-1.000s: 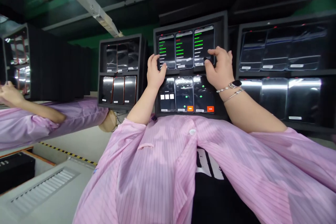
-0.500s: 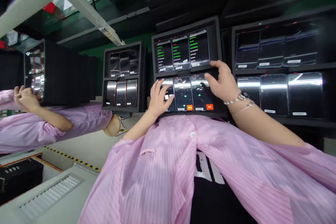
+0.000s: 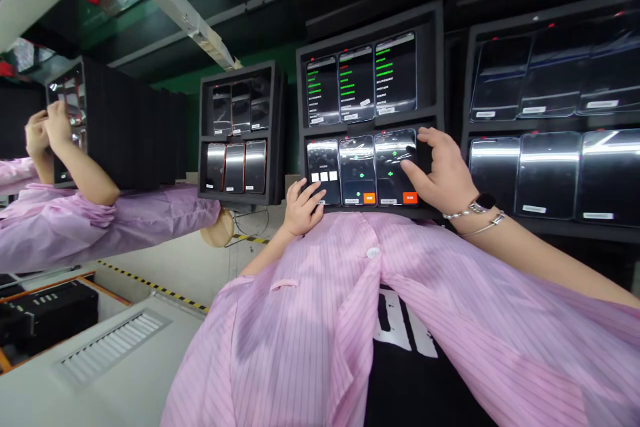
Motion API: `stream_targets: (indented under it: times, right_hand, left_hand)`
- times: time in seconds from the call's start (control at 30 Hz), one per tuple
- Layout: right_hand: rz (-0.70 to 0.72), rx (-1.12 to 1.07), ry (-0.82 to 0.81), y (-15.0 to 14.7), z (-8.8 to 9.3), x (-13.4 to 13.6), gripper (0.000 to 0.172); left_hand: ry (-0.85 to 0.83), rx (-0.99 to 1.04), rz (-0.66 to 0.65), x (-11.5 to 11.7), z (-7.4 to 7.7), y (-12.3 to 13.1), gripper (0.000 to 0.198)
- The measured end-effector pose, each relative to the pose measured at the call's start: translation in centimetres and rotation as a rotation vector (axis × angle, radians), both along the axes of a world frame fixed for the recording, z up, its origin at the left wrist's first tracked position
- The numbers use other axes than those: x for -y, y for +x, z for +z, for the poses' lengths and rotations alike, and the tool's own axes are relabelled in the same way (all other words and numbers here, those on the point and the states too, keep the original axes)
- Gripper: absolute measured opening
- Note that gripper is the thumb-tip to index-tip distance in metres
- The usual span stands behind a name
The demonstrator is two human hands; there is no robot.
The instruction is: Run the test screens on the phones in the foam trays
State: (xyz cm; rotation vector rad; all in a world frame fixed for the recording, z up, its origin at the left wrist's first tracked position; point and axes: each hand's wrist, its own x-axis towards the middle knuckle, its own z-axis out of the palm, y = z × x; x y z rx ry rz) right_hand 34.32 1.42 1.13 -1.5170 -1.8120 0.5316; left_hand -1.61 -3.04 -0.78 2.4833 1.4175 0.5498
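Note:
In front of me a black tray [image 3: 370,121] holds two rows of smartphones. The upper row, including a left phone [image 3: 323,90], shows green and white text lines. Below, a phone with white squares [image 3: 323,163] lies at the left, a phone with green arrows [image 3: 358,167] in the middle and another arrow phone [image 3: 394,163] at the right. My left hand [image 3: 301,208] rests with fingers spread at the lower left corner of the white-square phone. Over the right edge of the right phone is my right hand [image 3: 440,170], thumb and fingers apart, holding nothing.
A second tray [image 3: 500,127] of dark-screened phones stands to the right, a smaller phone tray [image 3: 239,138] to the left. At far left a co-worker's hands [image 3: 47,130] are at a stack of black trays [image 3: 133,133]. A white beam [image 3: 185,13] slants overhead.
My left hand has drawn down off the screen to the phone's lower edge, uncovering the white squares. My right hand stays near the right phone. The co-worker's hands have risen; the view has shifted slightly.

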Motion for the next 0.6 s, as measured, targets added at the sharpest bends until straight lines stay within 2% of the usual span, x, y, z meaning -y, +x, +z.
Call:
stream_targets:
  times: [0.17, 0.4, 0.47, 0.6]
  right_hand:
    - [-0.020, -0.003, -0.011, -0.1, 0.0, 0.0, 0.055]
    - [-0.032, -0.019, -0.030, -0.1, -0.2, -0.2, 0.056]
    - [-0.033, -0.014, -0.040, -0.1, -0.3, -0.2, 0.057]
    - [-0.035, -0.012, -0.013, 0.0, -0.3, -0.3, 0.060]
  left_hand:
    - [0.079, 0.063, -0.014, 0.1, -0.3, 0.1, 0.035]
    - [-0.056, 0.040, 0.024, -0.1, 0.1, 0.3, 0.039]
    - [-0.087, 0.037, 0.104, 0.1, 0.5, 0.3, 0.048]
    - [-0.144, 0.060, 0.257, 0.3, 1.5, 0.8, 0.082]
